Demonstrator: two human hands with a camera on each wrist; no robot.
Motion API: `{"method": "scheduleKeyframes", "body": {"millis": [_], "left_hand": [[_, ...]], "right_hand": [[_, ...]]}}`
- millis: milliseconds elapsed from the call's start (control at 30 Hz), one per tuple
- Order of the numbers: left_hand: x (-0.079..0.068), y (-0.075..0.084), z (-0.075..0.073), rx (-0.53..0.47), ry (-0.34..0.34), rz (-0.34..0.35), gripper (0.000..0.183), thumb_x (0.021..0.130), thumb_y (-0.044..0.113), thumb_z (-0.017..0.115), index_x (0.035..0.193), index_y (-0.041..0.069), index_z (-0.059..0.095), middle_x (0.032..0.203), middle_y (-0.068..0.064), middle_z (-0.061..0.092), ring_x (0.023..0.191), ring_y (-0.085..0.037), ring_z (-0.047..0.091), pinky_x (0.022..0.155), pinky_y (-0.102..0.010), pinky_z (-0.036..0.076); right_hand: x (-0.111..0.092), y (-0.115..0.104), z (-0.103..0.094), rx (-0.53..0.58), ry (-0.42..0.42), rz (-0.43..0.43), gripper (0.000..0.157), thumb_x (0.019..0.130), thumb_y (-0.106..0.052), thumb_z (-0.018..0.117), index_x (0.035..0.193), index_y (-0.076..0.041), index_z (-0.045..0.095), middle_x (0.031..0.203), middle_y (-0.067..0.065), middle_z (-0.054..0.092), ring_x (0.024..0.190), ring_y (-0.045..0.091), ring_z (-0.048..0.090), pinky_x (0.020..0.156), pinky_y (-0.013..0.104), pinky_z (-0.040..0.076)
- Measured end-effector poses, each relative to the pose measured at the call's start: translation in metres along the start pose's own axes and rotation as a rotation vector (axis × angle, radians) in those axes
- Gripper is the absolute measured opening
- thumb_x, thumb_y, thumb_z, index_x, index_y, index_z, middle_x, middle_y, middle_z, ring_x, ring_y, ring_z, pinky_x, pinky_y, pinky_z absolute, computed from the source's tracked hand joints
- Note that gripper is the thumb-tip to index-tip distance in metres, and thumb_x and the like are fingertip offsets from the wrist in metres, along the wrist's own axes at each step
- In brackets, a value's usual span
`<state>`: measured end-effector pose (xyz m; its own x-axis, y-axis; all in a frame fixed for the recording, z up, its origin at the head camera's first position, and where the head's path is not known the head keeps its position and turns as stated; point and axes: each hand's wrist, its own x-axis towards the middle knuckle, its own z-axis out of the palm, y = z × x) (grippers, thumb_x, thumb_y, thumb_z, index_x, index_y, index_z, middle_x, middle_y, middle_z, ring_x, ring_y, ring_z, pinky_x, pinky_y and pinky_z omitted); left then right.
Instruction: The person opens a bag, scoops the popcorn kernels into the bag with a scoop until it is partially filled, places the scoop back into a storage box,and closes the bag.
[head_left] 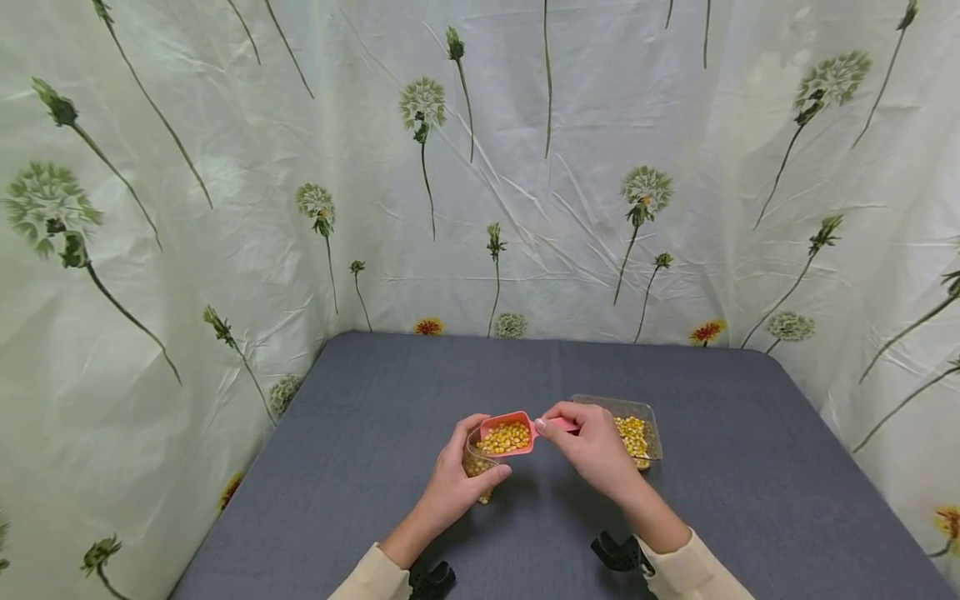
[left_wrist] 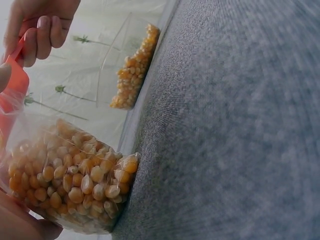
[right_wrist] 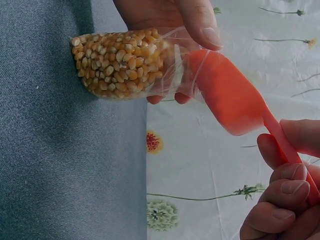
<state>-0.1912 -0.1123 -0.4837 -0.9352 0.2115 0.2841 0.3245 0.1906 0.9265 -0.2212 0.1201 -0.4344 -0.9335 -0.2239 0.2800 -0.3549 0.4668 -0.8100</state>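
Observation:
A clear plastic bag (right_wrist: 117,62) partly filled with corn kernels stands on the table, held around its mouth by my left hand (head_left: 453,479). My right hand (head_left: 592,446) pinches the handle of a coral-red scoop (right_wrist: 232,95). Kernels fill the scoop's bowl in the head view, and its front edge sits tilted inside the bag's opening. In the left wrist view the bag's lower part (left_wrist: 75,175) is packed with kernels, while only part of the scoop shows at the left edge.
Behind my right hand stands a clear rectangular container (head_left: 654,437) with more corn kernels. Both rest on a dark grey cloth-covered table (head_left: 420,375). A white curtain (head_left: 360,150) with dandelion prints hangs around the back and sides.

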Motion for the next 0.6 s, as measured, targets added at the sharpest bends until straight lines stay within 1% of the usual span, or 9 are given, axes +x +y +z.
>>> {"method": "scheduleKeyframes", "body": {"millis": [267, 367, 467, 533, 600], "left_hand": [[-0.002, 0.002, 0.001, 0.006, 0.013, 0.004, 0.071, 0.085, 0.013, 0.083, 0.143, 0.013, 0.043, 0.130, -0.001, 0.059, 0.114, -0.024, 0.058, 0.092, -0.032, 0.049], [-0.001, 0.003, 0.001, 0.008, 0.024, 0.008, 0.070, 0.085, 0.010, 0.082, 0.143, 0.012, 0.044, 0.128, -0.001, 0.060, 0.113, -0.023, 0.058, 0.092, -0.032, 0.049], [-0.001, 0.004, 0.001, 0.005, 0.028, 0.012, 0.071, 0.084, 0.009, 0.082, 0.144, 0.008, 0.043, 0.128, -0.001, 0.061, 0.112, -0.024, 0.059, 0.092, -0.032, 0.050], [0.001, -0.006, 0.002, 0.007, 0.028, 0.017, 0.072, 0.084, 0.010, 0.083, 0.144, 0.009, 0.043, 0.128, 0.001, 0.060, 0.113, -0.022, 0.058, 0.092, -0.032, 0.050], [0.002, -0.015, 0.002, 0.014, 0.027, 0.029, 0.073, 0.084, 0.015, 0.083, 0.145, 0.014, 0.043, 0.128, 0.003, 0.060, 0.114, -0.021, 0.058, 0.092, -0.032, 0.050]], "right_hand": [[-0.002, -0.003, 0.001, -0.021, 0.024, -0.031, 0.007, 0.091, -0.031, 0.077, 0.087, -0.027, 0.074, 0.067, -0.003, 0.053, 0.059, 0.017, 0.048, 0.050, 0.027, 0.038], [-0.003, -0.005, 0.002, -0.031, 0.038, -0.051, 0.006, 0.090, -0.029, 0.078, 0.087, -0.027, 0.074, 0.068, -0.004, 0.053, 0.059, 0.016, 0.048, 0.050, 0.027, 0.038], [-0.003, -0.007, 0.003, -0.052, 0.056, -0.077, 0.006, 0.089, -0.027, 0.079, 0.087, -0.027, 0.073, 0.067, -0.005, 0.053, 0.058, 0.014, 0.047, 0.049, 0.027, 0.038], [-0.004, -0.008, 0.003, -0.069, 0.069, -0.099, 0.007, 0.089, -0.025, 0.080, 0.087, -0.027, 0.073, 0.068, -0.006, 0.053, 0.057, 0.014, 0.047, 0.049, 0.027, 0.038], [-0.004, -0.009, 0.004, -0.089, 0.083, -0.128, 0.008, 0.088, -0.025, 0.081, 0.087, -0.028, 0.073, 0.068, -0.007, 0.053, 0.056, 0.012, 0.046, 0.049, 0.026, 0.038]]}}
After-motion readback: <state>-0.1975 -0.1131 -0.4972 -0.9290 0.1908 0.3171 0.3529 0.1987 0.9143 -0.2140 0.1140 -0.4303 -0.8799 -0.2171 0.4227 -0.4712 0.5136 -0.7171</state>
